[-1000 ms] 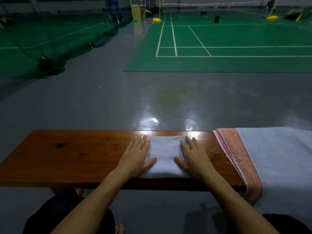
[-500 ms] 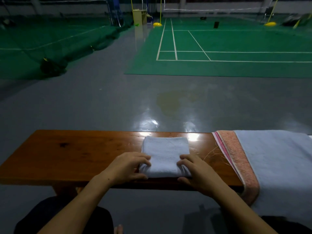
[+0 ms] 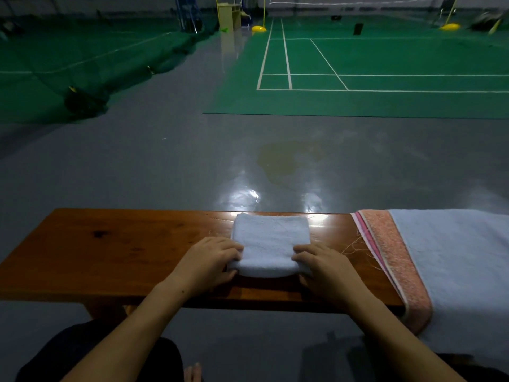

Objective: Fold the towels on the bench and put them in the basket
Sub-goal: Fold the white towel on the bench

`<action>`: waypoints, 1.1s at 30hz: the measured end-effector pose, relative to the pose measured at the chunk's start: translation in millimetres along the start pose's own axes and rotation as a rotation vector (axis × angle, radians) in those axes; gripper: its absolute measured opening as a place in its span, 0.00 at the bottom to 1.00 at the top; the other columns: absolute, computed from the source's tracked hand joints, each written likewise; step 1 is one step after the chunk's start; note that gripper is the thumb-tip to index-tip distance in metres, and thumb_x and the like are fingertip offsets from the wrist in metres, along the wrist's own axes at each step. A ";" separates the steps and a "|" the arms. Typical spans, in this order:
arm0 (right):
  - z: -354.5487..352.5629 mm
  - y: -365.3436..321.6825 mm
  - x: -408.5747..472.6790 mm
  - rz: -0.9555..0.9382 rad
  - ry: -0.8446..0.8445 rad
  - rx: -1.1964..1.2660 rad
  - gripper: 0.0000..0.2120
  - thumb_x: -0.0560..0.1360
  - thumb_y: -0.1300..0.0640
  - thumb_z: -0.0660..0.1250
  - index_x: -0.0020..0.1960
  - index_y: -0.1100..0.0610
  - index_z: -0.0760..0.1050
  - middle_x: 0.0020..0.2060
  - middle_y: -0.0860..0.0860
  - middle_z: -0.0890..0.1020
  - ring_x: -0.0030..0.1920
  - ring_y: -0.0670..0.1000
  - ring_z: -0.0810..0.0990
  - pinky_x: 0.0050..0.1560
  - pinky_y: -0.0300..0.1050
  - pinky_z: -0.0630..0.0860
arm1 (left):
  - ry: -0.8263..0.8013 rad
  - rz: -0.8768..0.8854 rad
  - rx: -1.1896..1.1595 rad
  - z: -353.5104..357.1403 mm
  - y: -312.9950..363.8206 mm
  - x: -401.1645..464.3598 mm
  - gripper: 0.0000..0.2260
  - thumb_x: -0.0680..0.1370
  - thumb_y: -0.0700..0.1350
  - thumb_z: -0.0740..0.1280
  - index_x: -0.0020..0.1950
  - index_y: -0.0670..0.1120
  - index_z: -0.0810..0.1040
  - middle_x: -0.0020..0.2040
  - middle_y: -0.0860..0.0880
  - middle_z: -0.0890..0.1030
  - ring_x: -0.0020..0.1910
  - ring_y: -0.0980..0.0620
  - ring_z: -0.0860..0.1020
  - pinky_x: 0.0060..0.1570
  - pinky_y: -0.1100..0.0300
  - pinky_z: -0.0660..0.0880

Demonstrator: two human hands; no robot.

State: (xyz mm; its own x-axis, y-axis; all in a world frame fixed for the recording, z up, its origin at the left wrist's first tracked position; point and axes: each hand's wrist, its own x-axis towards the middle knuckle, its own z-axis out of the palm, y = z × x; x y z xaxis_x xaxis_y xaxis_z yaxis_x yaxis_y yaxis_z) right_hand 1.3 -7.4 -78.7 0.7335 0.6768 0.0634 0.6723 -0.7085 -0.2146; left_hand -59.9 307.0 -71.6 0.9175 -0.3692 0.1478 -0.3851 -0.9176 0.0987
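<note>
Forearms are seen reaching up from the bottom edge, above dark-clothed knees and a bare toe. The left hand (image 3: 209, 260) is curled round the near left corner of a folded white towel (image 3: 271, 241), fingers on top and thumb at its near edge; the right hand (image 3: 325, 268) grips the near right corner in the same way. The near edge of the towel is raised slightly off the tabletop (image 3: 110, 252), while its far part lies flat, close to the far edge of the wood. The tabletop is a glossy reddish-brown wooden plank with a dark knot toward its left part; a glare of light is caught on its far edge. To the right, well apart from the folded towel, a larger pale towel with a salmon-pink border (image 3: 454, 266) is spread across the tabletop and hangs over its near edge, with loose threads trailing from the border. No basket is in view, and no writing or brand can be read on anything.

Beyond the tabletop a shiny grey floor (image 3: 165, 161) is seen, marked by a yellowish stain and bright reflections. Farther off lies a green badminton court (image 3: 385, 67) with white lines, a dark bundled net (image 3: 82, 102) at left, and yellow post bases at the back.
</note>
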 end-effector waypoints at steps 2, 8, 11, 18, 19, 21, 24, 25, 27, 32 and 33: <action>-1.8 0.0 1.6 0.019 0.024 0.018 0.18 0.77 0.48 0.71 0.67 0.50 0.80 0.70 0.47 0.79 0.67 0.49 0.78 0.65 0.46 0.78 | 0.031 -0.003 -0.030 -1.7 0.8 1.2 0.10 0.74 0.51 0.76 0.54 0.54 0.84 0.63 0.57 0.83 0.61 0.55 0.81 0.59 0.54 0.80; -8.0 -2.2 -1.4 0.107 0.086 0.258 0.19 0.75 0.39 0.60 0.60 0.48 0.77 0.60 0.45 0.82 0.57 0.43 0.78 0.57 0.44 0.80 | 0.018 -0.140 -0.230 -9.6 0.2 -0.9 0.17 0.78 0.60 0.61 0.64 0.57 0.77 0.62 0.59 0.83 0.56 0.59 0.81 0.54 0.58 0.80; -8.6 -2.3 -2.7 0.150 0.096 0.309 0.16 0.76 0.37 0.58 0.55 0.45 0.75 0.50 0.43 0.80 0.47 0.42 0.78 0.49 0.45 0.79 | 0.001 -0.205 -0.339 -12.6 1.8 -2.4 0.13 0.79 0.62 0.59 0.57 0.59 0.75 0.51 0.57 0.84 0.45 0.58 0.81 0.44 0.56 0.79; -9.1 -3.9 -5.7 0.221 0.143 0.417 0.12 0.77 0.38 0.59 0.52 0.44 0.73 0.42 0.43 0.81 0.41 0.44 0.81 0.43 0.51 0.82 | 0.038 -0.258 -0.506 -17.1 5.0 -4.6 0.01 0.84 0.53 0.64 0.53 0.58 0.73 0.40 0.54 0.83 0.37 0.53 0.81 0.36 0.49 0.80; -9.1 -4.1 -6.0 0.230 0.146 0.431 0.10 0.78 0.39 0.60 0.51 0.43 0.73 0.42 0.42 0.81 0.41 0.44 0.80 0.42 0.50 0.81 | 0.049 -0.263 -0.524 -16.5 4.4 -5.2 0.02 0.83 0.54 0.64 0.53 0.58 0.74 0.41 0.54 0.83 0.37 0.54 0.82 0.37 0.48 0.80; -7.4 -5.1 -5.6 0.251 0.140 0.449 0.06 0.80 0.42 0.63 0.49 0.43 0.73 0.41 0.42 0.80 0.41 0.43 0.80 0.41 0.46 0.79 | 0.055 -0.281 -0.554 -14.6 3.2 -6.5 0.02 0.83 0.54 0.65 0.53 0.57 0.75 0.41 0.54 0.83 0.39 0.55 0.82 0.38 0.46 0.80; -3.3 -5.3 -2.6 0.299 0.122 0.446 0.05 0.82 0.44 0.65 0.50 0.44 0.75 0.41 0.43 0.81 0.41 0.44 0.81 0.42 0.46 0.81 | 0.071 -0.317 -0.558 -12.0 4.8 -5.7 0.04 0.83 0.54 0.66 0.53 0.56 0.76 0.42 0.54 0.84 0.41 0.57 0.82 0.40 0.46 0.80; -2.1 -5.9 -1.0 0.316 0.118 0.445 0.06 0.82 0.44 0.65 0.50 0.45 0.75 0.40 0.43 0.81 0.40 0.45 0.81 0.43 0.47 0.81 | 0.070 -0.335 -0.559 -10.6 4.8 -5.2 0.05 0.83 0.55 0.66 0.53 0.55 0.76 0.42 0.54 0.84 0.41 0.57 0.82 0.41 0.46 0.81; 0.3 -6.1 2.1 0.353 0.108 0.447 0.07 0.82 0.45 0.66 0.49 0.48 0.75 0.38 0.46 0.81 0.39 0.47 0.81 0.42 0.48 0.82 | 0.053 -0.369 -0.549 -7.7 6.4 -2.5 0.06 0.83 0.56 0.65 0.53 0.55 0.76 0.42 0.54 0.84 0.41 0.58 0.82 0.41 0.48 0.82; 5.2 -6.8 9.3 0.427 0.121 0.388 0.10 0.81 0.46 0.67 0.44 0.49 0.73 0.33 0.49 0.79 0.34 0.48 0.80 0.38 0.50 0.82 | 0.062 -0.459 -0.387 -0.9 11.8 6.4 0.07 0.84 0.57 0.64 0.55 0.55 0.74 0.44 0.55 0.84 0.42 0.57 0.81 0.43 0.52 0.82; 5.6 -6.8 9.9 0.446 0.117 0.374 0.10 0.80 0.45 0.67 0.45 0.49 0.73 0.33 0.49 0.80 0.34 0.47 0.80 0.38 0.50 0.83 | 0.056 -0.475 -0.327 0.1 11.3 7.7 0.07 0.84 0.57 0.64 0.55 0.56 0.73 0.44 0.55 0.84 0.42 0.56 0.81 0.43 0.52 0.82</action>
State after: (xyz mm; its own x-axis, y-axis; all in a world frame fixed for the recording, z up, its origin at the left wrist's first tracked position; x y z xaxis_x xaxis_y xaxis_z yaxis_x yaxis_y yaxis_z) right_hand 3.4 5.2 -82.1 0.9575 0.2882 -0.0097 0.2310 -0.7867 -0.5725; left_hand -57.2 293.8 -69.5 0.9941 0.0884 0.0635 0.0489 -0.8840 0.4649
